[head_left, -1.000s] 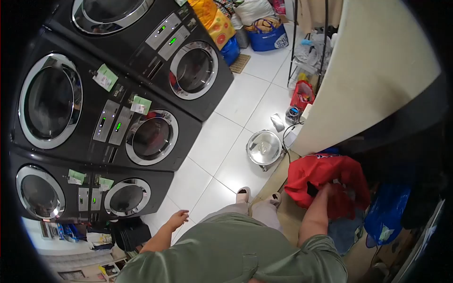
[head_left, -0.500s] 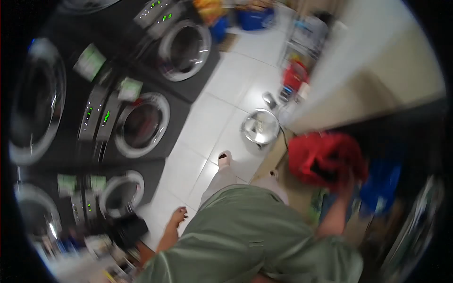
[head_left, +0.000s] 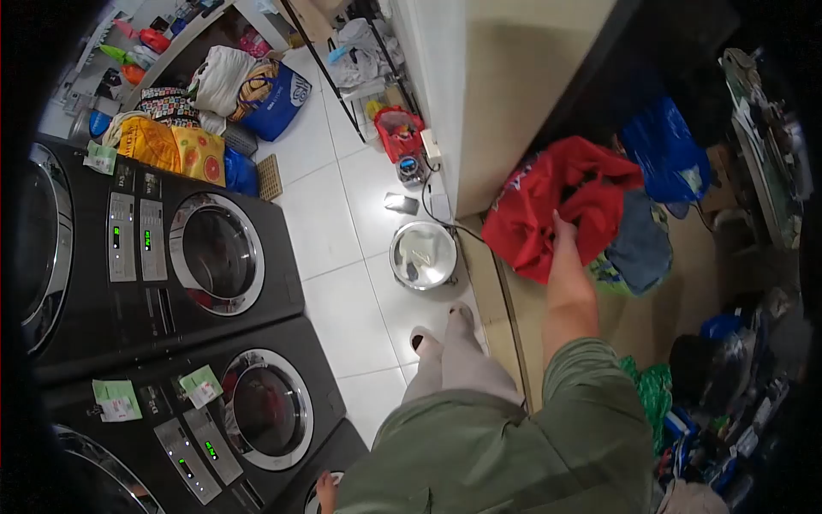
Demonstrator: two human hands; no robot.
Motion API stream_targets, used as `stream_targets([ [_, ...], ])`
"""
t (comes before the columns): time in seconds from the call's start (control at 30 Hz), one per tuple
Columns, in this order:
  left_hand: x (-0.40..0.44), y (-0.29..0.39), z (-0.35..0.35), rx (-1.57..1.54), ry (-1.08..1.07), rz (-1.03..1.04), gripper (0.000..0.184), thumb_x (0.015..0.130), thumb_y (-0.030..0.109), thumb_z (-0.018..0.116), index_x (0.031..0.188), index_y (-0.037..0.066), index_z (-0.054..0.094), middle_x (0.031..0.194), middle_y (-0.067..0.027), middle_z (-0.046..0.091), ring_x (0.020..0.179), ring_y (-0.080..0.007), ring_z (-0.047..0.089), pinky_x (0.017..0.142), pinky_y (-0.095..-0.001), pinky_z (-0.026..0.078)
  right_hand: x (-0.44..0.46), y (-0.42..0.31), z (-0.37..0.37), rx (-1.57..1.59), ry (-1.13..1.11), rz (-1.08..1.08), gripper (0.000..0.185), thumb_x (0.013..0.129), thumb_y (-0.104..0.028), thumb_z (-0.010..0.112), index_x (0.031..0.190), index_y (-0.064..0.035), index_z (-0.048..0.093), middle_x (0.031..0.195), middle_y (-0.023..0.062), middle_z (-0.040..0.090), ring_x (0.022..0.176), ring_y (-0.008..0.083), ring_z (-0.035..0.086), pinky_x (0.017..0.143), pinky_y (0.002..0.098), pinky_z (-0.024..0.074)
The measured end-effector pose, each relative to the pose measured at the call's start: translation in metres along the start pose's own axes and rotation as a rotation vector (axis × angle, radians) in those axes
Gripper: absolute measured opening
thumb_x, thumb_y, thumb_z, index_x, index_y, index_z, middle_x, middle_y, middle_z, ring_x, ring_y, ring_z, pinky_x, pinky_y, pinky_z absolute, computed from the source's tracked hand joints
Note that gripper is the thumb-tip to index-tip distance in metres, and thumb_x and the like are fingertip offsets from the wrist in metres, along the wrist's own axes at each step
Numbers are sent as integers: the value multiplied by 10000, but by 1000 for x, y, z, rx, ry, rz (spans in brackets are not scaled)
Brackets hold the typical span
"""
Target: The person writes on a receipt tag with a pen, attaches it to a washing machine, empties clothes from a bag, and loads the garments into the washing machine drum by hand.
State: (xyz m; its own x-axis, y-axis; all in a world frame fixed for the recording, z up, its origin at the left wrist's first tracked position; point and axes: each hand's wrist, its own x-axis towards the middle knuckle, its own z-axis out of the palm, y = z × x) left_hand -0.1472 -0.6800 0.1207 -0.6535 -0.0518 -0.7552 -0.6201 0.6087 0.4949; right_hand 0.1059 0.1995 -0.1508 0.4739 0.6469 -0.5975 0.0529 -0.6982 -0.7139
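My right hand point(head_left: 562, 230) grips a red cloth bag point(head_left: 525, 227) at its near side. The bag is crumpled, with pale lettering on its left edge, and its folds hide some of my fingertips. Beneath and beside it lies a piece of blue-grey cloth point(head_left: 640, 248) on the beige floor. My left hand point(head_left: 326, 492) hangs low at the bottom edge, empty, its fingers loosely apart. It is nearest the round door of a dark front-loading machine, and my shirt partly covers it.
Stacked dark machines point(head_left: 304, 343) line the left. On the white tiles stand a round metal basin point(head_left: 423, 255), a phone-like slab point(head_left: 401, 203) and a red basket point(head_left: 399, 134). A cable point(head_left: 458, 228) crosses the raised step. A blue plastic bag point(head_left: 668, 154) lies right; filled bags stand at the back.
My view has turned, so the machines and floor sit differently in it. My right arm now stretches forward with the red bag. The left hand has dropped toward the bottom edge.
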Motion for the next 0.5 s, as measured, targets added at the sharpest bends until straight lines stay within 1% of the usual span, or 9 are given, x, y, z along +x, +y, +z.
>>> stream_targets([
  [0.03, -5, 4, 10, 50, -1, -59, 341, 931, 234, 557, 1194, 16, 551, 996, -112, 636, 875, -189, 651, 668, -320, 515, -20, -20, 12, 102, -16, 29, 288, 790, -221, 769, 927, -13, 623, 689, 86, 624, 433, 195, 494, 341, 317, 369],
  [0.1, -11, 10, 21, 143, -20, -152, 345, 929, 237, 559, 1196, 19, 551, 1000, -112, 636, 873, -190, 650, 670, -321, 515, 33, -6, 24, 260, -283, -27, 388, 739, -211, 786, 1009, 7, 612, 815, 102, 653, 522, 258, 582, 470, 414, 477],
  [0.13, -12, 11, 30, 173, -33, -189, 346, 929, 238, 560, 1198, 20, 551, 1002, -113, 636, 872, -190, 650, 671, -322, 515, 34, -15, 30, 228, -184, 77, 324, 758, -141, 737, 1016, -9, 594, 874, 105, 649, 611, 258, 609, 541, 392, 510],
  [0.23, -6, 19, 57, 217, -81, -247, 352, 926, 242, 563, 1201, 23, 551, 1007, -113, 636, 870, -192, 650, 674, -323, 516, 6, -38, 8, 752, -361, -77, 300, 776, -102, 686, 1041, -12, 579, 961, 119, 646, 785, 262, 642, 723, 398, 545],
  [0.27, -2, 24, 65, 225, -95, -249, 353, 925, 243, 564, 1202, 25, 551, 1009, -113, 635, 869, -193, 650, 675, -324, 516, -5, -47, -11, 859, -572, -30, 285, 820, -124, 635, 1089, -38, 592, 1126, 117, 632, 1052, 291, 595, 983, 450, 460],
  [0.37, 11, 38, 72, 245, -143, -231, 358, 923, 247, 566, 1206, 28, 551, 1014, -113, 635, 867, -195, 649, 677, -325, 516, -52, -75, -58, 857, -636, 23, 348, 839, -157, 622, 1161, -33, 574, 1164, 120, 628, 1032, 293, 608, 967, 452, 474],
  [0.4, 14, 44, 73, 249, -155, -219, 360, 922, 248, 567, 1207, 29, 551, 1016, -114, 635, 867, -195, 649, 678, -326, 516, -60, -80, -63, 857, -686, -2, 446, 860, -282, 640, 1228, -47, 548, 1207, 123, 612, 1089, 293, 588, 998, 461, 451],
  [0.47, 21, 54, 77, 249, -171, -194, 364, 920, 251, 569, 1210, 32, 551, 1020, -114, 634, 865, -197, 649, 680, -326, 516, -58, -75, -65, 672, -634, 38, 507, 854, -373, 648, 1246, -69, 541, 1171, 104, 634, 1014, 257, 627, 887, 423, 517],
  [0.5, 24, 58, 79, 248, -177, -182, 365, 920, 252, 570, 1211, 33, 551, 1022, -114, 634, 864, -197, 649, 681, -327, 516, -65, -80, -57, 639, -621, 49, 526, 843, -404, 659, 1243, -83, 545, 1126, 85, 652, 902, 221, 637, 754, 381, 514],
])
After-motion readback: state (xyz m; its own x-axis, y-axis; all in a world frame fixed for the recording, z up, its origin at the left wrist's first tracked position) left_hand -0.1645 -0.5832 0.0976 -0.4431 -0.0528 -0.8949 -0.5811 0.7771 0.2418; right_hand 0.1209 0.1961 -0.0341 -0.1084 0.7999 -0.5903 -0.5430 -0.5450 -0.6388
